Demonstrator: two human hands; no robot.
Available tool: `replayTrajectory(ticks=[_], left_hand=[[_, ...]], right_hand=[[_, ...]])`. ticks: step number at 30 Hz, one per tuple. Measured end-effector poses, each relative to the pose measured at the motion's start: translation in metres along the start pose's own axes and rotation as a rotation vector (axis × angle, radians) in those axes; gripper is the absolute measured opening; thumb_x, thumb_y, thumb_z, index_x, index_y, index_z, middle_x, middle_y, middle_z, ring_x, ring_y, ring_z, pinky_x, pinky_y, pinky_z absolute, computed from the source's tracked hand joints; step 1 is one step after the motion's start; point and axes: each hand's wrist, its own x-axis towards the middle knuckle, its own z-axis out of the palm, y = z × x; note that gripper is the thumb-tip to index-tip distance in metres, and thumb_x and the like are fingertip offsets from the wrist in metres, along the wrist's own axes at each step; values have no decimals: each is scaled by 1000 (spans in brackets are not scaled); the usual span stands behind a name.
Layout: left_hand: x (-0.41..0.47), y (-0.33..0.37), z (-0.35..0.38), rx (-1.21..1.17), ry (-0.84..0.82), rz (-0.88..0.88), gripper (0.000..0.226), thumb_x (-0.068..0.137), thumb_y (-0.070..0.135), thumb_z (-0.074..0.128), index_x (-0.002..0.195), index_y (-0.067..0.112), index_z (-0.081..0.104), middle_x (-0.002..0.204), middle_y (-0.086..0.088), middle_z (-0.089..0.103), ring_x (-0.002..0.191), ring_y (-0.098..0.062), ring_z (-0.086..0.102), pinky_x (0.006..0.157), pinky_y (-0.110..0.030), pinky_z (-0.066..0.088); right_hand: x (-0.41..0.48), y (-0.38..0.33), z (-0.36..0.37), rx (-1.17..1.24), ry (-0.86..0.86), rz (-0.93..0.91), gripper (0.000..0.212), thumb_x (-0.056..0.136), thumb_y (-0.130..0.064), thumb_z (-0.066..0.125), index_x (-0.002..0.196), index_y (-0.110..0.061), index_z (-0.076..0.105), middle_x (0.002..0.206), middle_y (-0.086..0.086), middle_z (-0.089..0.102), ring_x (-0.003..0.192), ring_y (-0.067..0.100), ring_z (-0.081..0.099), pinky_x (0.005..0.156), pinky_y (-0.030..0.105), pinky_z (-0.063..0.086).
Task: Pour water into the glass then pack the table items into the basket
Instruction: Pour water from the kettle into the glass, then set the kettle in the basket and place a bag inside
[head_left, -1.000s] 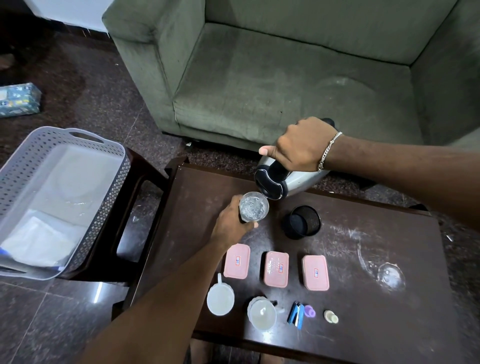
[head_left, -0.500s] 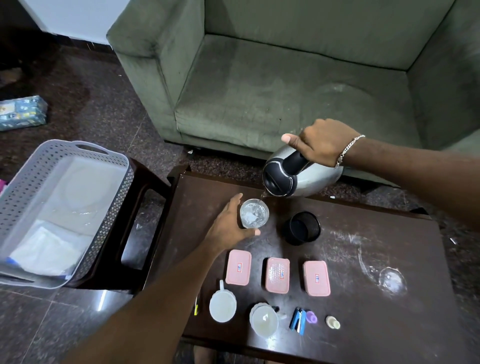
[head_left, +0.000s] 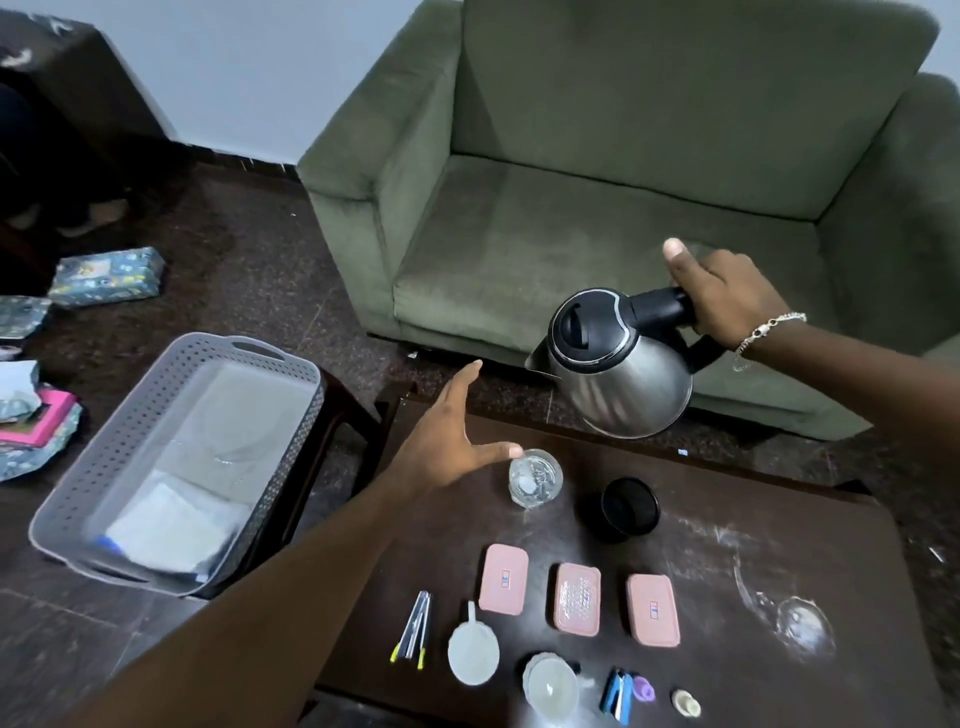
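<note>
A clear glass (head_left: 535, 478) with water in it stands on the dark table (head_left: 727, 545). My left hand (head_left: 447, 447) hovers just left of the glass, fingers spread, thumb tip near its rim. My right hand (head_left: 727, 291) grips the black handle of a steel kettle (head_left: 618, 374), held upright in the air above the table's far edge. Three pink lidded boxes (head_left: 576, 597) lie in a row nearer me. A grey perforated basket (head_left: 171, 457) sits on a stool to the left.
A black cup (head_left: 628, 506) stands right of the glass. Along the near edge lie tweezers (head_left: 415, 631), a white strainer (head_left: 472, 654), a round lid (head_left: 550, 688), a blue clip (head_left: 615, 696) and small bits. A green sofa (head_left: 623, 182) is behind. Wrapped packets (head_left: 104, 275) lie on the floor.
My left hand let go of the glass and opened beside it. My right hand tipped the kettle back upright and lifted it away to the right.
</note>
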Motion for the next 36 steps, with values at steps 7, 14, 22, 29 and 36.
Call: replayTrajectory(ticks=[7,14,22,29,36], left_hand=[[-29,-1,-100,60,102,-19,129,54,81,84,156,51,11,166,16,28,150,-9,35,117,-47,42],[-85,-32,-215,175,255,-129,127,57,82,80,159,40,16,163,13,34,147,-8,37,115,-46,45],[-150,-101,-289,233,363,-334,115,69,65,83,158,18,28,163,-2,39,146,-22,42,118,-47,40],[-185,-168,-291,417,267,-514,92,76,57,82,149,15,45,152,-9,50,135,-28,52,107,-39,43],[-193,-202,-281,477,62,-607,91,75,45,87,149,16,43,150,-11,46,131,-31,53,105,-37,46]], right_hand=[[10,-86,3,317,-11,57,88,96,-72,26,56,2,52,47,13,58,41,18,52,60,33,40],[36,-207,37,512,-9,14,89,95,-73,28,54,2,52,47,16,57,39,21,51,61,36,45],[59,-327,135,763,-6,85,73,99,-62,36,62,-3,57,34,2,51,29,16,48,34,17,36],[49,-370,248,674,-78,120,71,94,-71,31,68,-10,56,75,14,65,79,39,62,73,43,49],[37,-370,317,560,-67,52,68,98,-65,28,57,-13,47,62,-4,51,77,31,51,70,36,33]])
